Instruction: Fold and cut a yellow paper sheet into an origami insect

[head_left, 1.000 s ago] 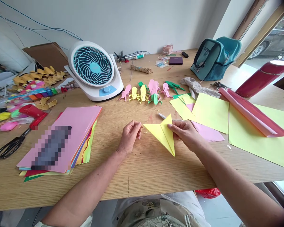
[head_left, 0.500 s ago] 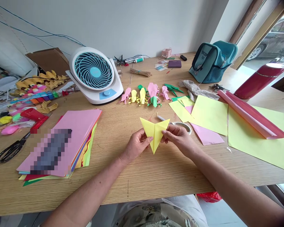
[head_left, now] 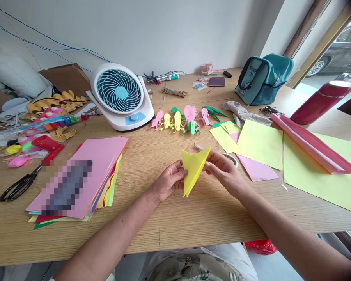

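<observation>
A folded yellow paper (head_left: 194, 168) is held above the table, turned at an angle with its points downward. My left hand (head_left: 170, 180) pinches its left edge, thumb on the near face. At the upper right edge, my right hand (head_left: 222, 170) grips the paper between thumb and fingers. Behind my right hand lies a pair of white-handled scissors (head_left: 230, 159), partly hidden. Beyond the hands stand several folded paper figures in pink, yellow and green, among them a large pink one (head_left: 190, 113).
On the left lie a stack of coloured paper (head_left: 105, 152) and black-handled scissors (head_left: 20, 185). A white fan (head_left: 121, 97) stands behind. Yellow sheets (head_left: 260, 144), a rolled red-pink sheet (head_left: 312, 146), a red flask (head_left: 321, 103) and a teal bag (head_left: 260, 82) are on the right.
The folded yellow paper has turned from facing me flat to a slanted angle, so its lower points show apart. Both hands keep hold of it; the view has shifted slightly.
</observation>
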`<action>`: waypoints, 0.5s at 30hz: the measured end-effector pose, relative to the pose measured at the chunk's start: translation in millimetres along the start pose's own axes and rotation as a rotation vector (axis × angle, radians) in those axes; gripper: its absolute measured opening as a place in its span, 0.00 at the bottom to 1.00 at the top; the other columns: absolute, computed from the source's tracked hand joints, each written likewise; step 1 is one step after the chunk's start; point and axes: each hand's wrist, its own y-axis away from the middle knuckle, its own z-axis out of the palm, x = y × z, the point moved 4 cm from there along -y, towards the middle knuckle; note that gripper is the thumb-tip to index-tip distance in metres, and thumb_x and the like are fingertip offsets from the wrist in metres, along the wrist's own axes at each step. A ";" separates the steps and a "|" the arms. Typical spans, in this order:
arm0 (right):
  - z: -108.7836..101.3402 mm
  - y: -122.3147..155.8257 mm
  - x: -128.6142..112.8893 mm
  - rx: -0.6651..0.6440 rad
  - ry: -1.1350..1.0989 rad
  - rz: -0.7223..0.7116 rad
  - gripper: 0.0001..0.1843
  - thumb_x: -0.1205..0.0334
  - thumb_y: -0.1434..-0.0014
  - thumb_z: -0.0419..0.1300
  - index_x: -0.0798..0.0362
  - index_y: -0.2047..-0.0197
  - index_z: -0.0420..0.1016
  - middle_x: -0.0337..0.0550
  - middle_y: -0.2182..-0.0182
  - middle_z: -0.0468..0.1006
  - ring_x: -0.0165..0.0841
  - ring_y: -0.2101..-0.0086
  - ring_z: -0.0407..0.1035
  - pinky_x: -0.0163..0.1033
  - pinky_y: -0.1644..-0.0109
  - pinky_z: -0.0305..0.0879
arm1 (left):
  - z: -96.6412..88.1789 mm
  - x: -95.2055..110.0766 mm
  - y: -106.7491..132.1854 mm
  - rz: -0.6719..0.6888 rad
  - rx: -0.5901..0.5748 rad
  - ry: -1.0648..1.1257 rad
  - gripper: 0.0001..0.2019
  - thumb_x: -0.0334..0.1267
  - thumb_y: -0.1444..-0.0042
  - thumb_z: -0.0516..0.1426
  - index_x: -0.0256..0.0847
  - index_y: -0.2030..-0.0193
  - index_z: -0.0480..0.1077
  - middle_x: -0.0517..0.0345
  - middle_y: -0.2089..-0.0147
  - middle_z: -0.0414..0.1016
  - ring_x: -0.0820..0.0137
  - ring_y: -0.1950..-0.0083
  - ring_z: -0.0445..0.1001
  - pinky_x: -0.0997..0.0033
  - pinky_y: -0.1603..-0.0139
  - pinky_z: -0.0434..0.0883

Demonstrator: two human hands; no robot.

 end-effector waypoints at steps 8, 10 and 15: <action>3.3 2.8 0.6 -0.052 0.041 -0.023 0.31 0.47 0.39 0.62 0.45 0.36 0.62 0.50 0.42 0.69 0.37 0.55 0.70 0.43 0.52 0.70 | -2.8 -4.1 -1.3 -0.086 -0.032 0.150 0.19 0.37 0.44 0.65 0.41 0.46 0.72 0.57 0.59 0.77 0.77 0.66 0.76 0.81 0.65 0.73; 3.4 3.3 1.5 -0.046 0.026 -0.006 0.32 0.47 0.39 0.62 0.44 0.35 0.61 0.51 0.39 0.66 0.38 0.53 0.70 0.44 0.52 0.71 | -1.9 -6.3 -0.9 -0.113 -0.047 0.135 0.19 0.38 0.44 0.65 0.42 0.45 0.71 0.57 0.60 0.77 0.78 0.68 0.75 0.81 0.67 0.72; 5.1 2.6 3.5 -0.048 -0.054 0.003 0.31 0.48 0.40 0.64 0.45 0.37 0.62 0.51 0.44 0.71 0.37 0.55 0.71 0.44 0.52 0.71 | 4.5 -8.1 1.2 -0.148 -0.075 0.098 0.16 0.39 0.43 0.64 0.39 0.48 0.73 0.57 0.63 0.75 0.79 0.71 0.72 0.82 0.70 0.70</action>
